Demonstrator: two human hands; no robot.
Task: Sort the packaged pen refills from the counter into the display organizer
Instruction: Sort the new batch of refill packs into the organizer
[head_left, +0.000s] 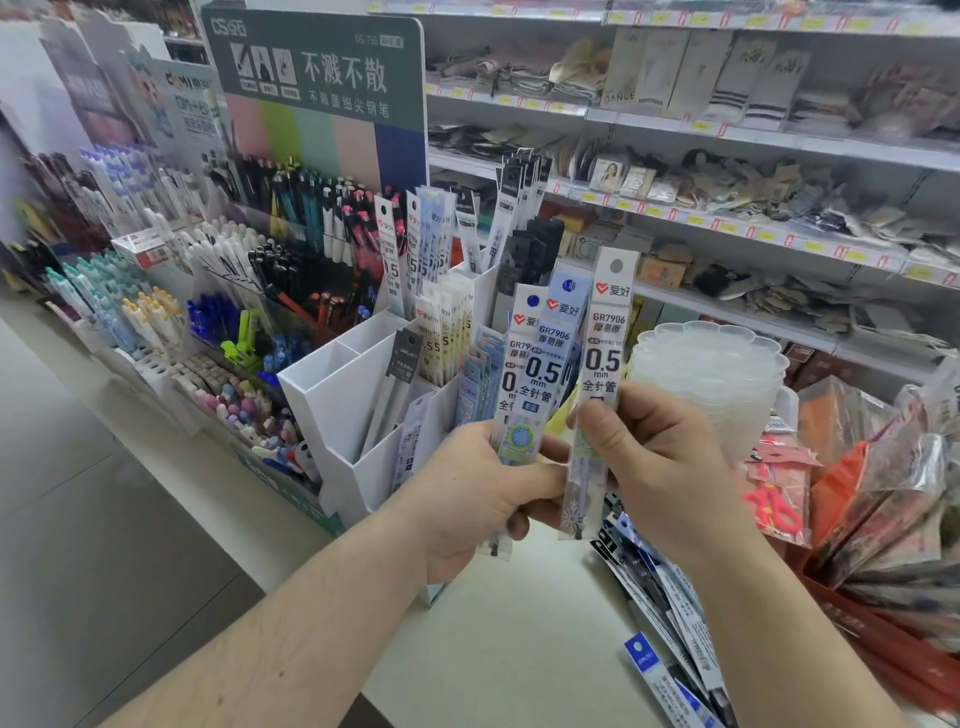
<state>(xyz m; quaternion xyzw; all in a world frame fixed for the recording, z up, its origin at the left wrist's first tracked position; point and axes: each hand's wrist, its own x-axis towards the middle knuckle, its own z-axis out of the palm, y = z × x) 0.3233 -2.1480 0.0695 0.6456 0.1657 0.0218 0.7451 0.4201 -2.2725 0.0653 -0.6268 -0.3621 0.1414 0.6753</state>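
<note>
Holding a small fan of refill packets (530, 374) upright just in front of the white organizer (343, 410), the left hand (478, 488) has its fingers and thumb curled round their lower ends, so the printed labels face the camera and can be read. The right hand (660, 457) pinches a single packet (602, 374) beside that fan, thumb on its front, apparently pulling it apart from the others to compare it. Both sets read 0.5 mm, which suggests they are being matched by type before going in. Behind the organizer's front compartments, several rear compartments already hold upright packets, while a near-left one holds only a dark-topped packet (389, 395) leaning inside. To the right of the organizer, more loose packets (660, 597) lie on the tabletop (498, 649), not yet sorted. Next comes choosing the right compartment, probably.
</note>
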